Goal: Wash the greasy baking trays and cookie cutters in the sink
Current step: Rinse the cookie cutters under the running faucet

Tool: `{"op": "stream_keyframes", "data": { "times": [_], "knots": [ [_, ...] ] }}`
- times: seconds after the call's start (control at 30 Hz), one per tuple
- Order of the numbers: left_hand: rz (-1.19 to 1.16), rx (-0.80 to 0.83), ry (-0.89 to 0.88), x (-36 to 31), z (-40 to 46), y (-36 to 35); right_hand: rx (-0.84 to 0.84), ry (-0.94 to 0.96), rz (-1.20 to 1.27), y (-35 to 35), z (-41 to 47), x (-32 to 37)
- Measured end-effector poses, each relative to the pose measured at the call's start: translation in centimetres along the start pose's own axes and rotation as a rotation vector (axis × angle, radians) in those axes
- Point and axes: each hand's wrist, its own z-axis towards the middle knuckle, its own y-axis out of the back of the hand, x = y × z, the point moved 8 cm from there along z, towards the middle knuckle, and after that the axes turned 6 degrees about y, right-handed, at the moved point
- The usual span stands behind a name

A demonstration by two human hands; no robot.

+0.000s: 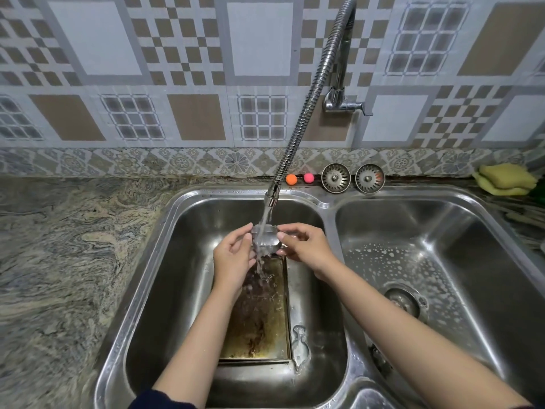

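Note:
A small metal cookie cutter [266, 240] is held under the running water over the left sink basin [165, 261]. My left hand [234, 258] pinches its left side and my right hand [305, 246] pinches its right side. Water pours from the flexible tap nozzle [272, 196] through the cutter onto a greasy, brown-stained baking tray [262, 329] lying flat in the basin. Another cookie cutter [300, 346] lies on the basin floor just right of the tray.
The right basin [460, 231] has soap foam around its drain [404, 301]. Two sink strainers [352, 177] and two small balls, orange and pink [300, 178], sit on the back ledge. Yellow sponges [505, 180] lie at far right. Granite counter [65, 246] spreads left.

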Motion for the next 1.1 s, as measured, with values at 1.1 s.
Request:
{"op": "stream_keyframes", "data": {
  "times": [1.1],
  "knots": [
    [0.358, 0.238, -0.019, 3.8, -1.9, -0.8, -0.039, 0.161, -0.187, 9.0, -5.4, 4.1]
  ]
}}
